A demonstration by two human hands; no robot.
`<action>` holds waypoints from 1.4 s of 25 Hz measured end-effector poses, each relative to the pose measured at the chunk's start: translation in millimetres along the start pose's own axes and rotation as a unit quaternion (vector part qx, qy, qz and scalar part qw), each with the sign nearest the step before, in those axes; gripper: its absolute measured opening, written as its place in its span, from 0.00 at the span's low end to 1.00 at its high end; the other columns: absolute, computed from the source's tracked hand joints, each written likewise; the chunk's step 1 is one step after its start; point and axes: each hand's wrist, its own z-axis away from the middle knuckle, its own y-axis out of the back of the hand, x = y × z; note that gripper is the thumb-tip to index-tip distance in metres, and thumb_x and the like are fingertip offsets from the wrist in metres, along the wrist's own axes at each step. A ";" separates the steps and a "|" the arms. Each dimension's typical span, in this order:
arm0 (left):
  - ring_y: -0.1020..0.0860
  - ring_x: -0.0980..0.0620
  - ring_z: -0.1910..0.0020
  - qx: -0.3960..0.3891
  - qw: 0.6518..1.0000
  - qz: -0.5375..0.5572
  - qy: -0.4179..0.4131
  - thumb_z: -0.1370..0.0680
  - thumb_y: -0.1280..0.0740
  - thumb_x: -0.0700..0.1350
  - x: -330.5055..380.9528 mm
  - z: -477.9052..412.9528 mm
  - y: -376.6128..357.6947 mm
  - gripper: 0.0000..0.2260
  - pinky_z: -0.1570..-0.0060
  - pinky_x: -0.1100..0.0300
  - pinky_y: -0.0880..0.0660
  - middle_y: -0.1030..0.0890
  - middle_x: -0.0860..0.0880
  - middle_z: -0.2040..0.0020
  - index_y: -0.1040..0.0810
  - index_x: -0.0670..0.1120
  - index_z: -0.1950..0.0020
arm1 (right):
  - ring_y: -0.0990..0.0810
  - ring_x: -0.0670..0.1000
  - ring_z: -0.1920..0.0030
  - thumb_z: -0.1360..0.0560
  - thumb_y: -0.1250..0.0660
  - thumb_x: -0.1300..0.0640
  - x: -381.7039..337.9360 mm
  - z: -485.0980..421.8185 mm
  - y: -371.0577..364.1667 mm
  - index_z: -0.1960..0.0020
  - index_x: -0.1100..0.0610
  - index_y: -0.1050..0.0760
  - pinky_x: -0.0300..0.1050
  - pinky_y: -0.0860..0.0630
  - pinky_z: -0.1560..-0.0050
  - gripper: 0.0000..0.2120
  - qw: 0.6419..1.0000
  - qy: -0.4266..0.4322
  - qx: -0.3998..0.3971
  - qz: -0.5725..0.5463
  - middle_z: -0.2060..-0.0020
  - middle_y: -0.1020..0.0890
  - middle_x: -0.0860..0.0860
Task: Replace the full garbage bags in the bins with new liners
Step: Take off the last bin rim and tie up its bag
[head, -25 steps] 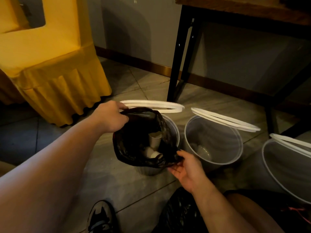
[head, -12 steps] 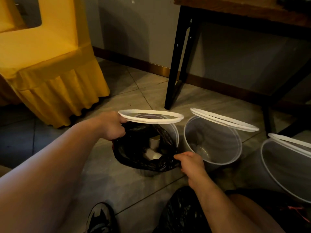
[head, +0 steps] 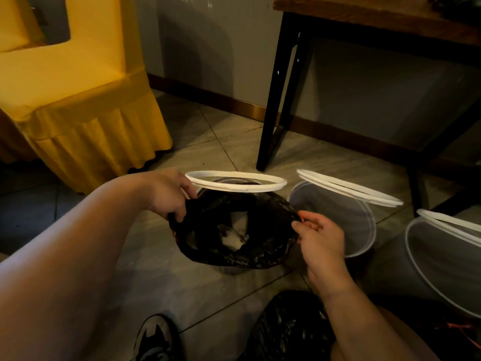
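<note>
A black garbage bag [head: 234,256] with pale trash inside hangs open over the leftmost bin, hiding most of it. That bin's white ring lid [head: 235,182] stands raised above the bag. My left hand [head: 169,194] grips the bag's left edge, fingers curled around the plastic. My right hand [head: 320,238] pinches the bag's right edge, where a thin red drawstring shows. Two more translucent bins stand to the right, the middle bin [head: 359,230] and the right bin [head: 442,269], each unlined with its ring lid tipped up.
Another black bag [head: 286,332] lies on the floor by my knee, near my shoe [head: 156,340]. A yellow-covered chair [head: 86,113] stands at the left. A black table leg [head: 281,100] rises just behind the bins, with the wall beyond.
The bag's mouth has been pulled wider and lower. My right hand moved up to the bag's right rim and pinched it. My left hand shifted down along the left edge.
</note>
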 end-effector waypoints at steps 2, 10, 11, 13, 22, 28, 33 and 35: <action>0.17 0.45 0.46 -0.009 0.999 -0.016 0.027 0.29 0.25 0.28 -2.5 2.3 -1.7 0.22 0.63 0.61 0.18 0.19 0.46 0.43 0.20 0.52 0.45 | 0.16 0.46 0.62 0.23 0.25 0.61 -2.9 -0.6 6.1 0.55 0.51 0.13 0.42 0.19 0.60 0.06 1.000 0.009 0.015 -0.003 0.64 0.13 0.49; 0.15 0.46 0.54 0.008 0.997 0.006 0.074 0.21 0.29 0.34 -13.8 3.1 -1.3 0.17 0.68 0.61 0.20 0.17 0.43 0.47 0.21 0.57 0.43 | 0.15 0.50 0.60 0.19 0.30 0.60 -7.1 -0.7 14.0 0.51 0.56 0.16 0.44 0.19 0.60 0.04 0.998 -0.050 0.004 -0.046 0.61 0.14 0.55; 0.15 0.46 0.53 -0.007 0.997 0.006 0.073 0.23 0.28 0.33 -13.7 4.1 1.0 0.20 0.68 0.61 0.20 0.18 0.43 0.46 0.22 0.58 0.42 | 0.15 0.50 0.60 0.19 0.30 0.61 -11.5 -0.9 14.6 0.51 0.56 0.16 0.44 0.19 0.59 0.04 0.997 -0.055 0.005 -0.062 0.61 0.14 0.55; 0.14 0.44 0.53 -0.020 0.997 -0.017 0.069 0.26 0.26 0.30 -13.5 6.5 3.9 0.24 0.65 0.60 0.19 0.18 0.42 0.46 0.22 0.57 0.42 | 0.14 0.48 0.61 0.19 0.29 0.61 -21.2 -3.8 16.7 0.51 0.55 0.16 0.41 0.18 0.60 0.04 0.997 -0.036 0.019 -0.070 0.63 0.13 0.52; 0.13 0.41 0.57 0.050 0.989 -0.041 0.136 0.20 0.34 0.32 -48.2 12.6 1.2 0.13 0.55 0.48 0.14 0.15 0.37 0.52 0.22 0.47 0.40 | 0.14 0.48 0.64 0.20 0.28 0.60 -37.5 -26.5 31.8 0.53 0.52 0.16 0.43 0.18 0.59 0.06 0.990 0.005 0.097 -0.105 0.63 0.14 0.52; 0.14 0.47 0.58 0.070 0.990 0.124 -0.006 0.24 0.27 0.32 -12.4 25.3 -9.1 0.15 0.58 0.54 0.18 0.14 0.38 0.54 0.20 0.47 0.43 | 0.17 0.47 0.68 0.21 0.29 0.65 -55.0 4.0 22.5 0.54 0.51 0.16 0.40 0.19 0.66 0.10 0.992 0.010 -0.006 -0.124 0.64 0.14 0.50; 0.17 0.45 0.55 0.036 0.961 0.254 -0.103 0.22 0.33 0.28 33.7 32.7 -37.5 0.13 0.47 0.50 0.20 0.17 0.34 0.51 0.23 0.39 0.39 | 0.19 0.47 0.69 0.22 0.31 0.71 -60.7 47.8 -15.6 0.48 0.52 0.20 0.41 0.20 0.68 0.14 0.986 0.071 -0.134 -0.068 0.60 0.15 0.49; 0.18 0.49 0.60 0.014 0.955 0.279 -0.096 0.20 0.34 0.28 43.4 31.9 -44.4 0.12 0.58 0.58 0.18 0.19 0.40 0.53 0.21 0.40 0.40 | 0.18 0.48 0.67 0.22 0.31 0.72 -59.9 56.6 -24.8 0.48 0.49 0.20 0.42 0.21 0.68 0.17 0.985 0.063 -0.154 -0.052 0.56 0.14 0.49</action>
